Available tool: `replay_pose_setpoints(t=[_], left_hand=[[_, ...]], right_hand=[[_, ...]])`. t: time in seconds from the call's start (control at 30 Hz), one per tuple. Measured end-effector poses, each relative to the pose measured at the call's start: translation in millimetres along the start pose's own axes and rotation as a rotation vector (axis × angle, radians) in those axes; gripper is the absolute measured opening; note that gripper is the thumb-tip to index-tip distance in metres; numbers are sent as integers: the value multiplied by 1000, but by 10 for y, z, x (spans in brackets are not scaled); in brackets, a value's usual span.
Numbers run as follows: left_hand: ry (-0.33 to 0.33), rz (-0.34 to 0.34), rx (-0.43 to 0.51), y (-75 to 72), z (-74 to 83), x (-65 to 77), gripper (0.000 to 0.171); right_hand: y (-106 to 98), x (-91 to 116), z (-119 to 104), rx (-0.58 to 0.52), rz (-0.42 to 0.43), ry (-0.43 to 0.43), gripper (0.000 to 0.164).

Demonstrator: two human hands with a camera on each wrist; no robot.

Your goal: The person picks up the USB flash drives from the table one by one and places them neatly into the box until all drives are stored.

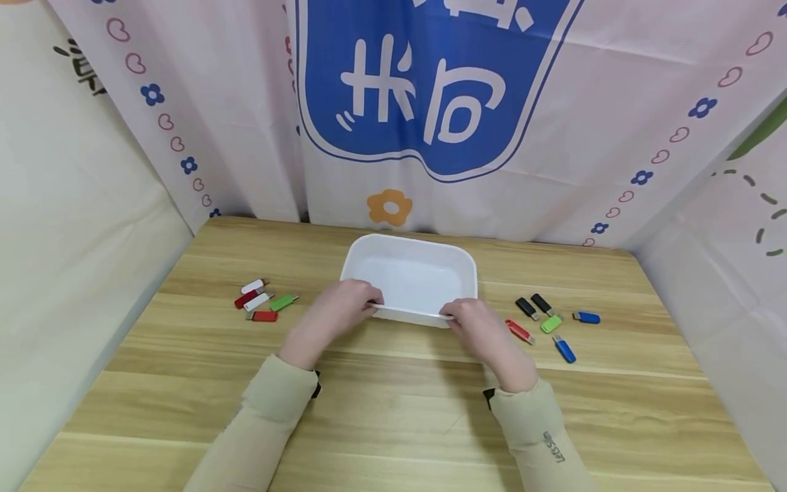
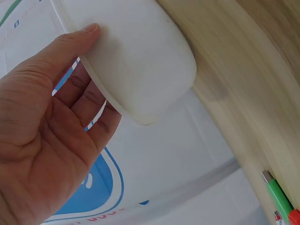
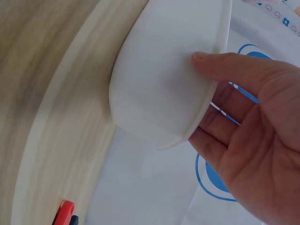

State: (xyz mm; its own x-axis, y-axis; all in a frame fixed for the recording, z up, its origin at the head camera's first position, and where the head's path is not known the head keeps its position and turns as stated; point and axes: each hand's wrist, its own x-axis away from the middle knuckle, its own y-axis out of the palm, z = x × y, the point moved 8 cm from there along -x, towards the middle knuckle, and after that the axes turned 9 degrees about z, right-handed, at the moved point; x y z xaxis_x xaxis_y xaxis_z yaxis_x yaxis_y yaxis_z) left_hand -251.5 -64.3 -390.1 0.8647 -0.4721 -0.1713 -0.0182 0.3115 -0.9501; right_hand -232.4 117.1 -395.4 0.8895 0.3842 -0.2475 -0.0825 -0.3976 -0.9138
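Observation:
A white plastic tub [image 1: 410, 318] with rounded corners stands on the wooden table, and its inside looks bare. My left hand [image 1: 346, 305] grips the near rim toward the left corner. In the left wrist view, the left thumb [image 2: 86, 37] lies on the tub's outer wall [image 2: 145, 61] while the fingers reach over the rim. Toward the near right corner, my right hand [image 1: 478, 329] pinches the same rim. The right wrist view has the right thumb [image 3: 215, 63] against the outer wall [image 3: 159, 84], with fingers on the inner side.
Left of the tub lie several USB sticks, including a green one [image 1: 283, 303] and a red one [image 1: 265, 316]. To the right are more, among them a red stick [image 1: 520, 331], a black one [image 1: 526, 307] and a blue one [image 1: 563, 349]. A printed curtain [image 1: 246, 137] hangs behind the table.

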Motion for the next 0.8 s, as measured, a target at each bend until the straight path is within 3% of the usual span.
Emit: replay_pose_setpoints(t=[0.8], left_hand=[[80,46,12,75,261,4,9]], right_hand=[[-119,78,212,-43,-86,63,13]])
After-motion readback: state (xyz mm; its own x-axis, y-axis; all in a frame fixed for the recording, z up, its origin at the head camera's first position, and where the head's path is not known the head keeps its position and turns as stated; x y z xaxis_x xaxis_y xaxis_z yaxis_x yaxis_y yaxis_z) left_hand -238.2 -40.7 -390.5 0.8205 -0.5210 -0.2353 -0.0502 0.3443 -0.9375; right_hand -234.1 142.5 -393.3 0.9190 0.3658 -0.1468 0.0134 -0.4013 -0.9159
